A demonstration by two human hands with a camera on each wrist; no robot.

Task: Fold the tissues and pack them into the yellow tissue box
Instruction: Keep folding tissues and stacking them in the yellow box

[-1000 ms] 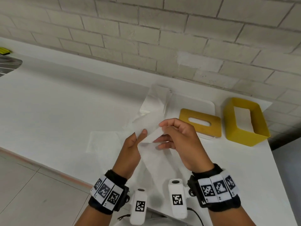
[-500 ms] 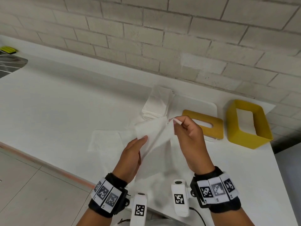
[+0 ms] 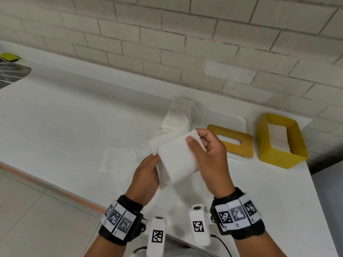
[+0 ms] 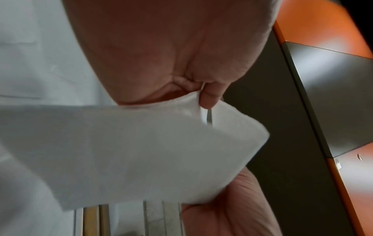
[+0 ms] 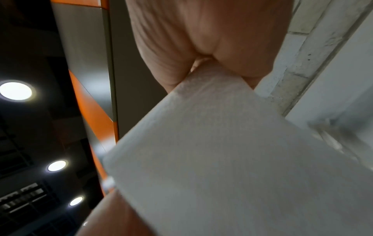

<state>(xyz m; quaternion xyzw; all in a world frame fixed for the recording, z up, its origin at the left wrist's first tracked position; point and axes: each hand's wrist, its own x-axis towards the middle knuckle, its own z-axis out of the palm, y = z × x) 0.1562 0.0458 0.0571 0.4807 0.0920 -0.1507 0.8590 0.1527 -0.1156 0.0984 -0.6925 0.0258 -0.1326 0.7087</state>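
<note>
I hold a white tissue (image 3: 178,156) folded into a thick rectangle above the table, between both hands. My left hand (image 3: 157,160) grips its lower left edge, with the fingers hidden behind the paper. The left wrist view shows that thumb (image 4: 210,97) pinching the tissue (image 4: 131,151). My right hand (image 3: 194,138) pinches the top right corner, thumb on the front. The right wrist view shows the tissue (image 5: 232,159) running from the right hand (image 5: 201,67). The open yellow tissue box (image 3: 278,160) stands at the right with tissue inside.
The yellow slotted lid (image 3: 232,143) lies on a white tray (image 3: 222,117) left of the box. A stack of tissues (image 3: 180,115) sits behind my hands. An unfolded tissue (image 3: 118,160) lies flat at the left. A metal rack (image 3: 11,71) is far left.
My right hand has carried the tissue's upper edge over and down. The loose sheet is now a compact folded rectangle held higher between both hands.
</note>
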